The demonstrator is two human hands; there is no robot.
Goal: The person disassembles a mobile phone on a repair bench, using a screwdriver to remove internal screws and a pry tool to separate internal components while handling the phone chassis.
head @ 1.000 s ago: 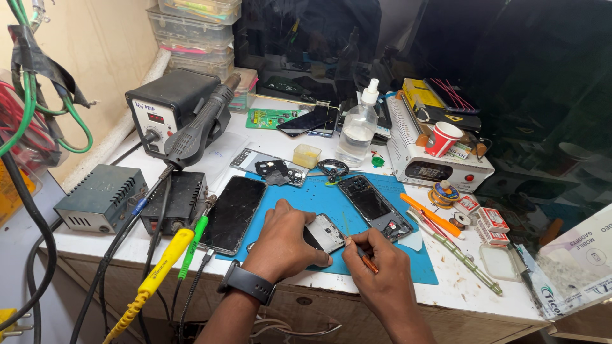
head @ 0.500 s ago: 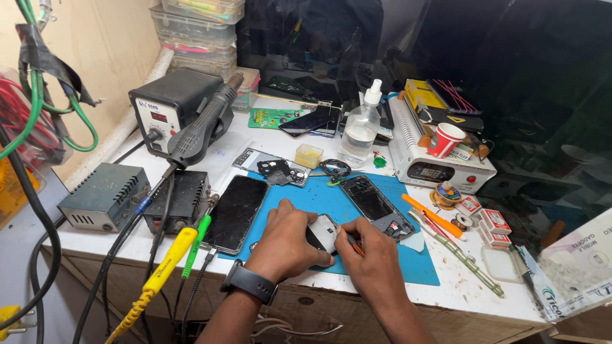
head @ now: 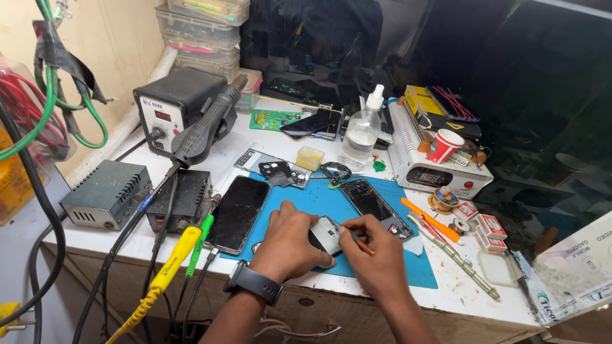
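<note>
Hands meet over a small phone part (head: 327, 233) on the blue mat (head: 417, 271). The left hand (head: 288, 245) clamps it flat, fingers curled over it; the right hand (head: 376, 251) pinches an orange-handled tool (head: 361, 244) against its edge. Prying looks underway, needing a steady, gentle tip.

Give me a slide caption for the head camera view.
Left hand steadies a small phone part on a blue mat; right hand works it with an orange-handled tool.

The person's forearms are bare, with no sleeves in view. The left hand (head: 290, 245) carries a black smartwatch (head: 255, 283) with a dark band at the wrist. The right hand (head: 376, 255) wears nothing; no rings show on either.
</note>
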